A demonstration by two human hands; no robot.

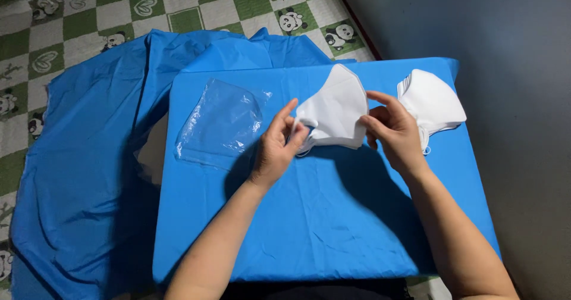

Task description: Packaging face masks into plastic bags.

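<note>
A stack of white folded face masks point(336, 109) is held between both hands above a blue-covered table point(321, 216). My left hand point(279, 142) pinches the stack's left edge. My right hand point(392, 130) grips the right edge with thumb and fingers. A second pile of white masks point(434, 102) lies on the table just right of my right hand. A clear plastic bag point(221, 121) lies flat on the blue cover to the left of my left hand.
Loose blue sheeting point(83, 157) spreads over the floor at the left. A green and white checked mat with panda pictures point(178, 2) lies behind it. A dark grey wall point(511, 68) runs along the right side.
</note>
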